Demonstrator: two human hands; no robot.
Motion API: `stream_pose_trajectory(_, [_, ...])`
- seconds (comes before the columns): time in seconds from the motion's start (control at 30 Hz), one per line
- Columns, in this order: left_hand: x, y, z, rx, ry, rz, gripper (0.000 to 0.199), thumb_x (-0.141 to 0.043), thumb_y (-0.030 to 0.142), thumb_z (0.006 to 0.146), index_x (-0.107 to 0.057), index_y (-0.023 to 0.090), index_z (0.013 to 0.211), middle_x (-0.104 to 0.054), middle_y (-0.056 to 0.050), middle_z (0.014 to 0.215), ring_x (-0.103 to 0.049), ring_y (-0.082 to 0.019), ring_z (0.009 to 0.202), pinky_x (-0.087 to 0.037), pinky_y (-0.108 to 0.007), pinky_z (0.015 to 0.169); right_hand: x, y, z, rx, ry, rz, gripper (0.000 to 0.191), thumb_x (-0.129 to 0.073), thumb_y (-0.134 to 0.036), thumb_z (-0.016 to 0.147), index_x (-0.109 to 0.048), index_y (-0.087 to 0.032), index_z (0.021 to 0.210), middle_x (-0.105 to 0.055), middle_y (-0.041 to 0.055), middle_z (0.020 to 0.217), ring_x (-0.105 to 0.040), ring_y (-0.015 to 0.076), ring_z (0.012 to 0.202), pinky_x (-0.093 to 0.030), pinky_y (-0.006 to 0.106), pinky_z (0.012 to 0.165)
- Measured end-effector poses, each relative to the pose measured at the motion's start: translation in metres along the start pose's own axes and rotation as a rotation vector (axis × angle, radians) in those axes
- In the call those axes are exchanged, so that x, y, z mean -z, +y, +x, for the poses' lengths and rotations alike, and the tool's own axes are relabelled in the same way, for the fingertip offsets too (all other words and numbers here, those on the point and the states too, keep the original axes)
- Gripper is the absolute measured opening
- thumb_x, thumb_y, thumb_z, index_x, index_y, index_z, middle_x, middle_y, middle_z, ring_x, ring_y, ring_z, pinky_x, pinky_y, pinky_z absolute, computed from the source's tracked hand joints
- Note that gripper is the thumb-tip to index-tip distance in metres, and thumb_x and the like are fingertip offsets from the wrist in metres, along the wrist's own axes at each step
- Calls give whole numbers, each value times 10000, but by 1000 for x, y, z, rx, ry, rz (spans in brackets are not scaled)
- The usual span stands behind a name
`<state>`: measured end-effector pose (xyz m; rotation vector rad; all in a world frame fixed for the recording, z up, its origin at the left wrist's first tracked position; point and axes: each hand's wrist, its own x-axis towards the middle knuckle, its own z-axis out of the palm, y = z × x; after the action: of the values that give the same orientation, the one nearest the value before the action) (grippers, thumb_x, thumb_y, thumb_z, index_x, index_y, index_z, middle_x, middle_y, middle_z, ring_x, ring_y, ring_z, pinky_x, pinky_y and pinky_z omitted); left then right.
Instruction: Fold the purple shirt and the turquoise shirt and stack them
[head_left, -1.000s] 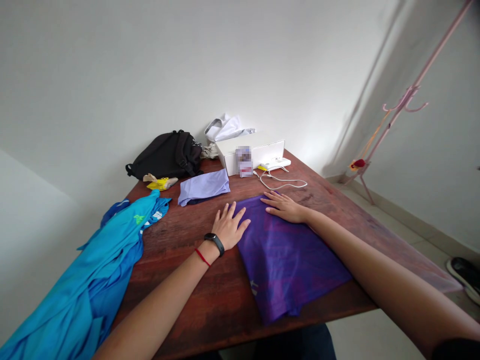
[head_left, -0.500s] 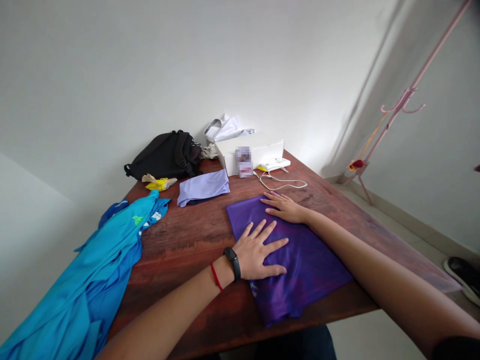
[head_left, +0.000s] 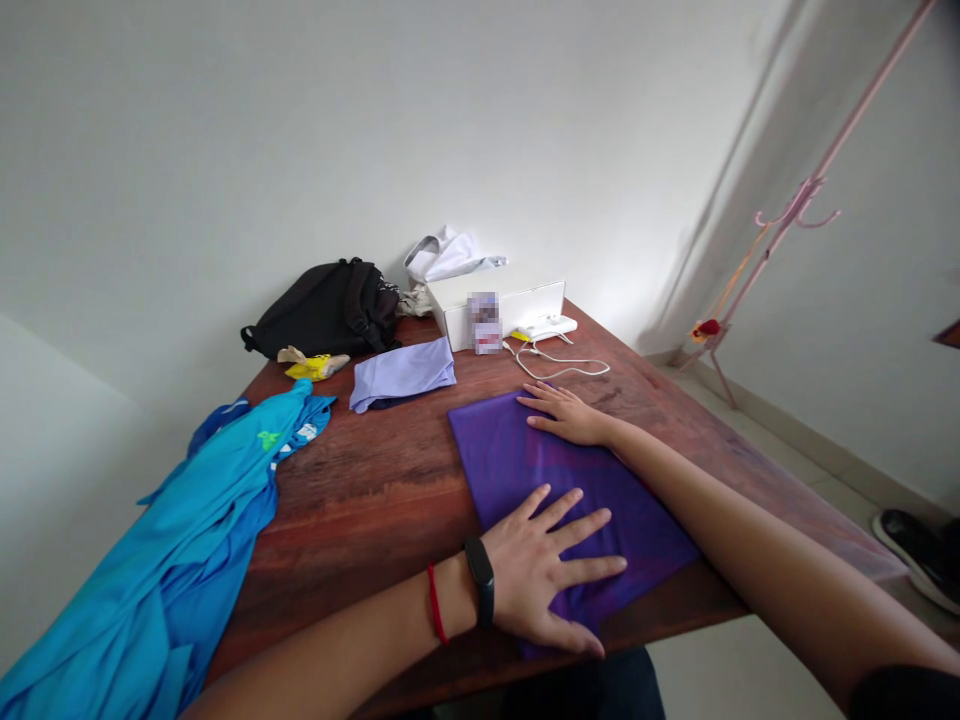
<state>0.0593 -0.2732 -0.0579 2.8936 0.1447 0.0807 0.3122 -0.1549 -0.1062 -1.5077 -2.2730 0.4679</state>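
Note:
A folded purple cloth [head_left: 502, 445] lies flat on the wooden table [head_left: 360, 520], its near end close to the front edge. My left hand [head_left: 547, 575], with a black band and a red string at the wrist, rests spread over the near part of the cloth, its thumb at the table's edge. Near the far edge of the cloth, my right hand [head_left: 566, 412] lies flat with fingers stretched out. Both palms face down and neither hand grasps anything.
Blue clothing [head_left: 202, 520] drapes over the left side. Folded lavender cloth [head_left: 403, 374], a yellow item [head_left: 315, 366], a black bag [head_left: 322, 308], a white box [head_left: 517, 300] and a white cable [head_left: 555, 373] sit farther back. A pink stand [head_left: 795, 205] is at right.
My left hand has slid toward the near end of the purple cloth, where the wrinkles look fewer. My right hand stays at the far edge. The view has shifted slightly.

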Motion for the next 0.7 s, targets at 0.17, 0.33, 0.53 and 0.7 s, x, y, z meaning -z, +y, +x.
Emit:
stream_pose_trajectory(0.17, [-1, 3, -1, -18, 0, -10, 788, -566, 689, 864, -333, 349, 1536, -105, -44, 1657, -111, -365, 1508, -145, -605, 1193, 1, -2, 0, -13, -27, -23, 639, -390, -674, 947, -404, -362, 1505, -229, 7, 1632, -159, 348, 1507, -112, 590, 1205])
stream_pose_trajectory(0.33, [1, 3, -2, -34, -2, 21, 711, -551, 667, 891, -349, 403, 1519, -89, -42, 1660, -136, -376, 1501, -162, -607, 1183, 4, -6, 0, -23, -55, -45, 640, -370, -659, 961, -390, -339, 1515, -218, 34, 1637, -137, 341, 1512, -110, 599, 1198])
stream_pose_trajectory(0.53, [-7, -1, 2, -46, -36, -10, 764, -515, 720, 878, -301, 397, 1536, -88, -62, 1661, -120, -390, 1501, -137, -659, 1160, 7, -9, -1, -25, -84, -58, 634, -354, -650, 972, -380, -330, 1519, -193, 40, 1644, -126, 331, 1516, -112, 600, 1196])
stream_pose_trajectory(0.7, [-11, -3, 3, -52, -29, -33, 784, -518, 735, 865, -319, 376, 1533, -117, -73, 1657, -140, -389, 1498, -133, -660, 1160, 5, -5, -1, -17, -54, -18, 610, -404, -628, 967, -411, -338, 1503, -211, 25, 1637, -148, 333, 1511, -108, 589, 1203])
